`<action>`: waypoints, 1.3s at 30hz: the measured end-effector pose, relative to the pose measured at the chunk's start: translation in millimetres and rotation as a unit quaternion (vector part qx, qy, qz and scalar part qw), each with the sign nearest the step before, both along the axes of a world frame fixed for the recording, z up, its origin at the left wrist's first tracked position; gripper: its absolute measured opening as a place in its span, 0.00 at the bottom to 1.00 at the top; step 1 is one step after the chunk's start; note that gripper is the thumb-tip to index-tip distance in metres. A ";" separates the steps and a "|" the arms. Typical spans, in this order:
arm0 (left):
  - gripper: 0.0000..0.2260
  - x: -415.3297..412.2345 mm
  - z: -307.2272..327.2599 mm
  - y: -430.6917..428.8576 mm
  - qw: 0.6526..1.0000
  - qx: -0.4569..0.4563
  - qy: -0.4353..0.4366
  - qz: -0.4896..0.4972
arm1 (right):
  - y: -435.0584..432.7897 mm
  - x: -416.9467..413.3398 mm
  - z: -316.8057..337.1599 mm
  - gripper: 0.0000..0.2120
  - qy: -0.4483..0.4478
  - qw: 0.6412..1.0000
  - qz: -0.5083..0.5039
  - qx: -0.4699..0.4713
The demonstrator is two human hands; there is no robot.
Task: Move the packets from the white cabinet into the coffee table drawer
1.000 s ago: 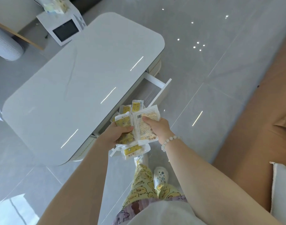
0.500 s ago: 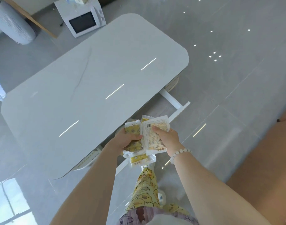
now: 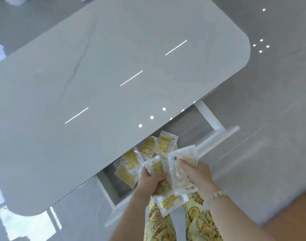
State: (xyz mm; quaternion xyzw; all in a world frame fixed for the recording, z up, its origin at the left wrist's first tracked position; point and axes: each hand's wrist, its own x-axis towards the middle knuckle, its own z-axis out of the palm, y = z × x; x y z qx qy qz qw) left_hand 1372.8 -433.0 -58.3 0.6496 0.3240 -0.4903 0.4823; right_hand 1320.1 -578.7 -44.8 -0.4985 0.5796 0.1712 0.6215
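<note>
Clutching yellow packets (image 3: 170, 202) above the drawer (image 3: 208, 116), left hand (image 3: 148, 182) and right hand (image 3: 197, 173) grip tight; label print unreadable

Pale bead bracelet (image 3: 216, 194) on the right wrist, yellow trousers (image 3: 197, 221) printed with cartoon ducks

The held packets (image 3: 169, 202), clear-edged with yellow print, are gripped as a bunch between the left hand (image 3: 151, 181) and the right hand (image 3: 197, 174), over the front of the drawer (image 3: 218, 134). The drawer is pulled open, white-walled and grey-floored. The loose packets (image 3: 163, 143) are seen lying overlapped inside, towards its left half.
</note>
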 end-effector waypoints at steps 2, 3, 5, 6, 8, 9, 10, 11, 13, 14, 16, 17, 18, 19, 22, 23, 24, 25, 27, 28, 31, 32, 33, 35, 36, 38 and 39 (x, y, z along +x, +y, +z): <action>0.23 2.0 -32.4 -2.8 0.999 0.010 0.007 0.047 | -6.9 13.0 -33.1 0.19 0.016 0.999 0.030 0.013; 0.22 5.2 -48.2 -5.2 0.998 0.015 0.006 0.061 | -10.5 20.5 -49.3 0.19 0.019 0.999 0.043 0.020; 0.19 15.5 -80.6 -11.4 0.997 0.022 0.002 0.079 | -17.9 37.6 -81.1 0.18 0.019 0.997 0.064 0.025; 0.17 22.2 -94.3 -15.1 0.996 0.023 -0.003 0.087 | -21.2 46.5 -95.2 0.18 0.019 0.997 0.073 0.023; 0.16 37.7 -121.1 -22.6 0.994 0.028 -0.020 0.100 | -27.8 62.8 -122.4 0.17 0.021 0.996 0.086 0.019; 0.16 44.4 -133.9 -25.7 0.994 0.033 -0.029 0.105 | -30.8 69.7 -136.4 0.16 0.016 0.995 0.095 0.018; 0.16 49.6 -146.8 -28.0 0.993 0.040 -0.039 0.106 | -32.3 75.2 -149.4 0.14 0.009 0.994 0.109 0.016; 0.16 53.4 -159.4 -30.3 0.992 0.051 -0.048 0.104 | -33.5 79.1 -162.8 0.13 0.006 0.991 0.130 0.015; 0.19 57.9 -184.5 -34.4 0.990 0.082 -0.070 0.093 | -34.8 84.5 -185.7 0.10 -0.004 0.985 0.172 0.015; 0.22 59.0 -195.7 -37.1 0.989 0.096 -0.078 0.083 | -35.4 87.5 -195.6 0.10 -0.010 0.983 0.183 0.012; 0.25 59.6 -214.4 -43.4 0.987 0.114 -0.086 0.071 | -36.3 90.8 -215.7 0.14 -0.007 0.980 0.197 -0.007; 0.26 59.2 -220.8 -46.4 0.987 0.116 -0.088 0.069 | -36.0 91.7 -223.2 0.15 -0.001 0.978 0.207 -0.024; 0.27 58.2 -226.5 -49.2 0.986 0.120 -0.096 0.061 | -35.9 90.4 -231.2 0.16 0.003 0.973 0.227 -0.048; 0.28 56.7 -231.7 -51.4 0.985 0.128 -0.109 0.044 | -36.0 89.0 -238.9 0.16 0.001 0.964 0.255 -0.079; 0.29 51.1 -238.7 -58.4 0.975 0.163 -0.154 -0.012 | -37.3 82.6 -258.7 0.21 -0.014 0.925 0.340 -0.168; 0.28 48.2 -239.3 -60.5 0.970 0.175 -0.168 -0.029 | -37.3 80.7 -261.6 0.24 -0.007 0.909 0.366 -0.201; 0.27 45.3 -238.6 -62.3 0.963 0.190 -0.183 -0.050 | -36.7 80.1 -262.2 0.26 0.007 0.890 0.388 -0.238; 0.27 42.9 -236.9 -64.0 0.955 0.209 -0.196 -0.077 | -35.9 79.8 -261.2 0.28 0.023 0.872 0.404 -0.277; 0.31 39.9 -232.6 -66.1 0.937 0.250 -0.204 -0.136 | -35.0 80.0 -256.6 0.31 0.049 0.834 0.430 -0.343; 0.35 39.1 -230.1 -65.9 0.928 0.271 -0.194 -0.163 | -35.2 80.0 -252.9 0.32 0.058 0.817 0.444 -0.363; 0.43 39.0 -222.3 -62.2 0.903 0.325 -0.155 -0.233 | -40.0 78.9 -243.9 0.31 0.073 0.770 0.492 -0.399; 0.46 38.5 -219.5 -60.4 0.898 0.333 -0.146 -0.247 | -40.9 77.5 -241.2 0.30 0.074 0.761 0.502 -0.405; 0.48 38.0 -216.8 -58.5 0.896 0.336 -0.137 -0.257 | -41.3 75.7 -238.4 0.30 0.073 0.755 0.507 -0.409; 0.50 37.3 -208.6 -54.5 0.892 0.336 -0.119 -0.278 | -40.2 72.5 -229.9 0.31 0.073 0.750 0.516 -0.407; 0.50 36.4 -201.9 -52.2 0.888 0.337 -0.110 -0.292 | -39.0 70.6 -223.1 0.31 0.074 0.742 0.527 -0.407; 0.47 30.6 -184.9 -44.6 0.879 0.328 -0.095 -0.333 | -35.1 65.1 -203.9 0.27 0.057 0.710 0.572 -0.406; 0.45 27.6 -171.1 -38.9 0.871 0.319 -0.093 -0.361 | -31.7 61.6 -191.2 0.24 0.033 0.683 0.605 -0.408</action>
